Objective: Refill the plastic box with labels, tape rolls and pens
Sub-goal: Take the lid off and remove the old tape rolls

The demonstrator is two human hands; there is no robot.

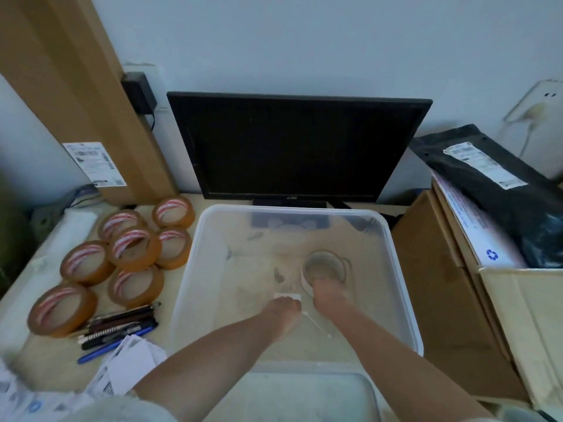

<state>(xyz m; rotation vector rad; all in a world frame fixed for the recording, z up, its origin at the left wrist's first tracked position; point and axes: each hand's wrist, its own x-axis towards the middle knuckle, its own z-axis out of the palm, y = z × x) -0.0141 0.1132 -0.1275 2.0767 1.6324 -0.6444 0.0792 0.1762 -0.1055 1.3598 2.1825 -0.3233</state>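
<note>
Clear plastic box holds both hands: right hand gripping a pale tape roll, left hand pinching its loose end, which may stick to the box floor.

Desk under box, tape rolls, pens

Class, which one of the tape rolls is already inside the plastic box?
The clear tape roll under the right hand; the brown rolls all lie on the desk outside the plastic box.
</note>
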